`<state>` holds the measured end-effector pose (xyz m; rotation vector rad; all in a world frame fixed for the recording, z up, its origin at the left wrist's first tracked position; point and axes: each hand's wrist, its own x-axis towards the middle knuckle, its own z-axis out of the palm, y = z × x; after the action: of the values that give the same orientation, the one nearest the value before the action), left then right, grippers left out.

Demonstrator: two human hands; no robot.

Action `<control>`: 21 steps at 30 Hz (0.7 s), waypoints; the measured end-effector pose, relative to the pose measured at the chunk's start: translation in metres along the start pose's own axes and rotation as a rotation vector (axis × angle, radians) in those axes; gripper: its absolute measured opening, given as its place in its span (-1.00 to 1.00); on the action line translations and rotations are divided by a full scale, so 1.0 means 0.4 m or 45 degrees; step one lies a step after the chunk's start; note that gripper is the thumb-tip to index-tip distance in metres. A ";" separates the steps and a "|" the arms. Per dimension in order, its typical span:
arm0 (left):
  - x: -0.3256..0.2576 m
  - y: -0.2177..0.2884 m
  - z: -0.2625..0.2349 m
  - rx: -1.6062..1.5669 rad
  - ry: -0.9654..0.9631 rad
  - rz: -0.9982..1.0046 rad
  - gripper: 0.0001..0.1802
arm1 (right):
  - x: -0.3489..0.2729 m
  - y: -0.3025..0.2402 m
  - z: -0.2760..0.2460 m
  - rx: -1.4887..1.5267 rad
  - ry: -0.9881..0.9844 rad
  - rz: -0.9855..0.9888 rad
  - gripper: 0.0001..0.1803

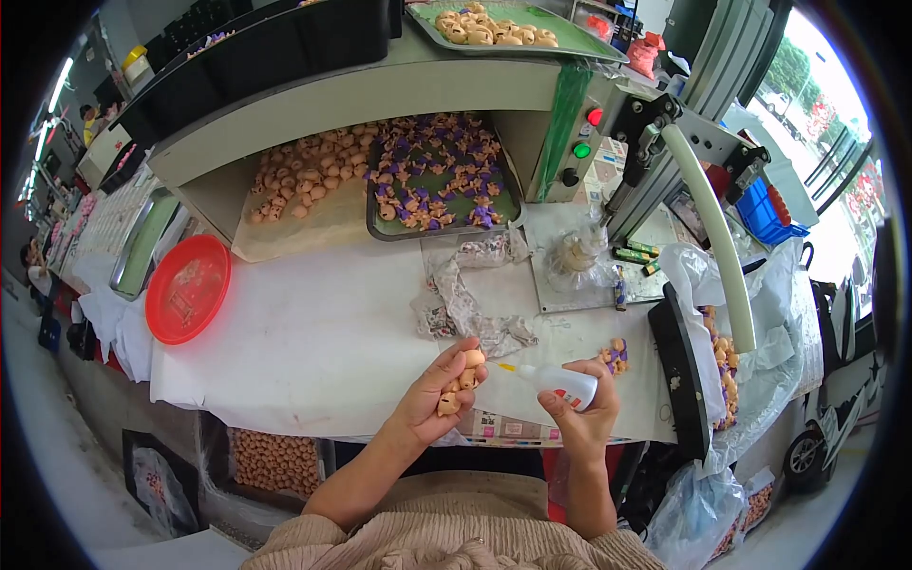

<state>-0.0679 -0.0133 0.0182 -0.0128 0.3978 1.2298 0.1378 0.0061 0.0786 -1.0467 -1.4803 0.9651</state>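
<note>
Left: a red dish (pixel 188 290). Near centre: the left hand (pixel 427 399) grips several tan pieces (pixel 467 379). Beside it, I see the right hand (pixel 584 420) wrapped around a white bottle (pixel 559 381), its yellow nozzle (pixel 507 367) pointing left toward the pieces.

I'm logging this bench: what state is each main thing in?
Left grip: closed around tan pieces
Right grip: closed around white bottle
White bottle: tilted, nozzle toward left grip
Dark tray: holding small figures
Top tray: holding tan parts
Patterned sheet: crumpled
Black box: draped with plastic
</note>
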 end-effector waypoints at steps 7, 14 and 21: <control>-0.010 0.009 0.002 -0.005 -0.066 -0.115 -0.60 | -0.003 0.005 0.002 -0.008 -0.006 -0.021 -0.60; -0.006 -0.010 -0.005 0.078 -0.045 -0.057 -0.61 | -0.008 0.009 0.006 -0.129 0.006 -0.168 -0.59; -0.001 -0.020 -0.012 0.160 -0.048 -0.047 -0.65 | -0.005 0.004 0.015 -0.241 -0.007 -0.242 -0.62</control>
<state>-0.0619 -0.0174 0.0120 0.1099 0.4394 1.1656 0.1324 0.0044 0.0759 -1.0160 -1.6672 0.7050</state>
